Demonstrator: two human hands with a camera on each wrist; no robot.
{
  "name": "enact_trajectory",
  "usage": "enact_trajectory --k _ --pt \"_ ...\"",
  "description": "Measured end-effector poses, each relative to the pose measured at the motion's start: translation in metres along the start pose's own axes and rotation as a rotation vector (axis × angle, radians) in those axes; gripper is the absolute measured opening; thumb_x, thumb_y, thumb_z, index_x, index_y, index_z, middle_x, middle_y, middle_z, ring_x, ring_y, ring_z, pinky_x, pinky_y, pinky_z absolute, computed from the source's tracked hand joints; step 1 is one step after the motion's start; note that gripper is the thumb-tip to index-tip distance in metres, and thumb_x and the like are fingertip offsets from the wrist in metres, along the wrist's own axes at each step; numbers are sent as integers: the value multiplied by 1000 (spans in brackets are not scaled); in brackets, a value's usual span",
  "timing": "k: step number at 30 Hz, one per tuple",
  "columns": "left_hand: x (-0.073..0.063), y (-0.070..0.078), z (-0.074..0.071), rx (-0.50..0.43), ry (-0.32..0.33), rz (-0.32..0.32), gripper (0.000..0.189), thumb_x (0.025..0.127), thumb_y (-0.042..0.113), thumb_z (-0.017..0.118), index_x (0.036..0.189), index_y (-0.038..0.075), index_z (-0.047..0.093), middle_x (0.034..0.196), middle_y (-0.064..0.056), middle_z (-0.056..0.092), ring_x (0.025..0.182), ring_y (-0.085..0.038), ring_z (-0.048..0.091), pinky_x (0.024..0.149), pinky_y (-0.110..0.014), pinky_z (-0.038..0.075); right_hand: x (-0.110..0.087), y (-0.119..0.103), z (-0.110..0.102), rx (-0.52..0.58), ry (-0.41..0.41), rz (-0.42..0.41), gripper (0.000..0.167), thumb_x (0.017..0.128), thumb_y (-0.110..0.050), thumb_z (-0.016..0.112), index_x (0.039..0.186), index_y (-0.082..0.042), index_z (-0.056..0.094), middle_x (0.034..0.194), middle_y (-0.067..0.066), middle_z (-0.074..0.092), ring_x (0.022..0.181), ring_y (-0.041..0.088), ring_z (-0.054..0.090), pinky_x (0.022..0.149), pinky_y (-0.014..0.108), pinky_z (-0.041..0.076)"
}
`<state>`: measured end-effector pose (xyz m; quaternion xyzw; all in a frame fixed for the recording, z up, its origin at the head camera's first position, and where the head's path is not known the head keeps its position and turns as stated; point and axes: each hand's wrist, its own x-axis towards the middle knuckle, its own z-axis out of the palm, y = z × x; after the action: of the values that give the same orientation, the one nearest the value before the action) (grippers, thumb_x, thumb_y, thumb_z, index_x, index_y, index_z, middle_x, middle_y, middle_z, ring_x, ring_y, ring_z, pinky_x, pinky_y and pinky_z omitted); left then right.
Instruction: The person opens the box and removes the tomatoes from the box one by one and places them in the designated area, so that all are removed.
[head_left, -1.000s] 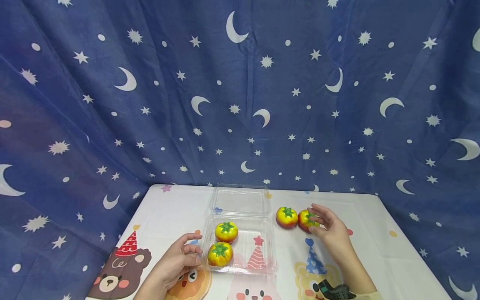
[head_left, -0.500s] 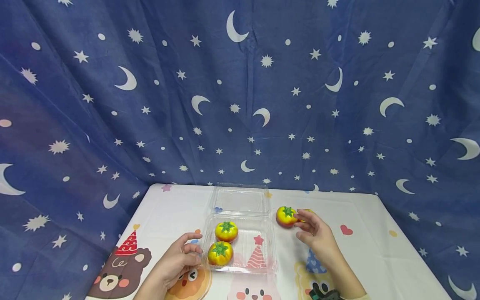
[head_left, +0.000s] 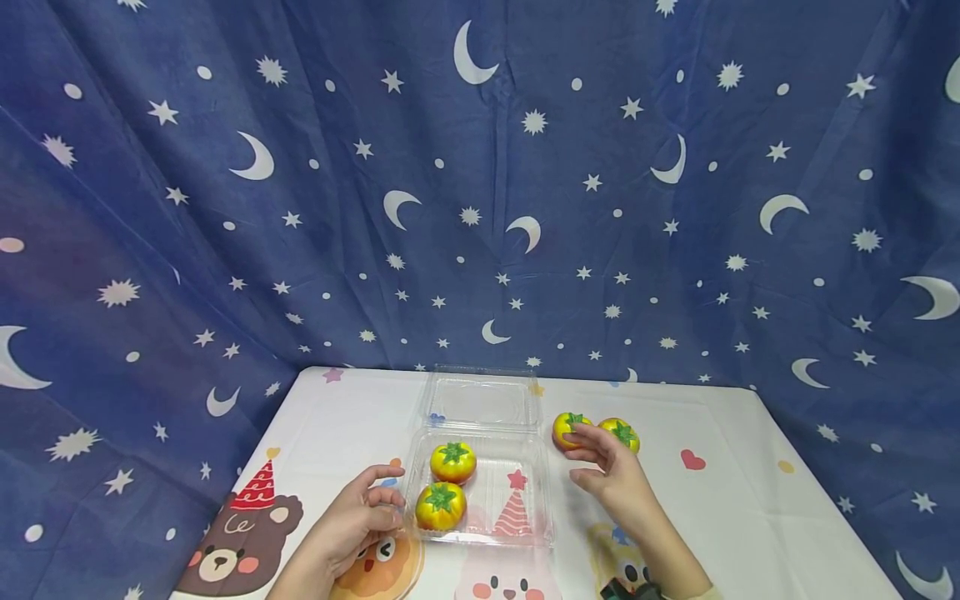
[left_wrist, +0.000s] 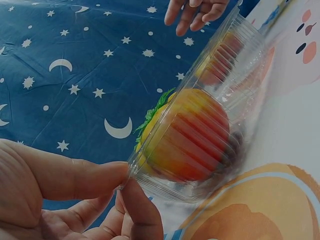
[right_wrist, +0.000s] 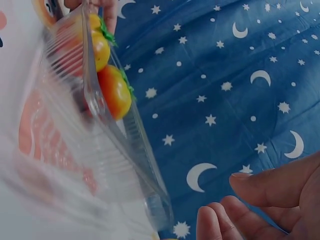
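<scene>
The left hand [head_left: 358,518] pinches the near-left edge of a clear box [head_left: 542,508] between thumb and forefinger, as the left wrist view shows, with its other fingers bent below the rim. The box sits flat on the table [head_left: 750,492], its lid [head_left: 480,402] folded back behind it, towards the curtain [head_left: 480,250]. Two fruits stand in the left half of the box, stems up: a rear fruit [head_left: 453,463] and, close in front of it, a front fruit [head_left: 440,507]. Both are yellow above and red below, with green leaves on top. Through the bare right half shows a red striped hat [head_left: 513,512] printed on the cloth. Right of the box, on the table, are two more of the same kind side by side, an inner fruit [head_left: 564,433] and an outer fruit [head_left: 624,435]. The right hand [head_left: 613,477] hangs over them, its fingers bent loosely and parted from the thumb, grasping nothing. In the head view its fingertips cover part of the inner fruit; whether they touch it cannot be told. A dark band [head_left: 632,590] shows at the right wrist. The cloth bears a printed bear [head_left: 247,550] at the left and a red heart [head_left: 692,460] right of the outer fruit.
</scene>
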<state>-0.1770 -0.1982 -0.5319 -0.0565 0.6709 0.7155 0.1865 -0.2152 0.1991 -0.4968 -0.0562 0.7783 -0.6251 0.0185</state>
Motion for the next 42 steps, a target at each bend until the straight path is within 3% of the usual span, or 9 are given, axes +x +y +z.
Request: enact_trajectory --k 5,18,25,34,42 --pt "0 0 0 -2 -5 0 84 81 -8 69 157 1 35 98 -6 65 73 -17 62 76 -35 61 1 -1 7 7 -54 -29 70 88 17 69 153 0 51 148 28 61 124 30 69 94 21 60" --pt "-1 0 0 -13 -8 3 84 80 -8 69 156 1 36 99 -5 64 74 -17 62 77 -36 61 5 -7 26 9 -162 -47 70 90 10 74 154 -7 52 147 28 62 128 41 67 94 25 62" --pt "-1 1 1 -13 -9 3 83 81 -8 69 156 2 36 99 -5 64 74 -17 62 77 -36 61 7 -7 37 1 -208 -55 69 89 9 73 153 -6 53 143 22 66 128 40 67 93 24 61" --pt "-2 3 1 -9 -13 9 81 82 -7 69 156 1 36 98 -5 65 74 -17 62 76 -35 61 6 -8 56 21 -246 -3 68 87 12 71 151 -5 54 141 26 65 127 47 65 92 25 63" --pt "-1 3 2 -4 -5 6 81 82 -7 69 156 1 36 98 -6 65 74 -17 62 75 -34 61 6 -7 73 17 -288 10 67 87 11 71 150 -8 56 140 26 65 126 46 66 90 24 62"
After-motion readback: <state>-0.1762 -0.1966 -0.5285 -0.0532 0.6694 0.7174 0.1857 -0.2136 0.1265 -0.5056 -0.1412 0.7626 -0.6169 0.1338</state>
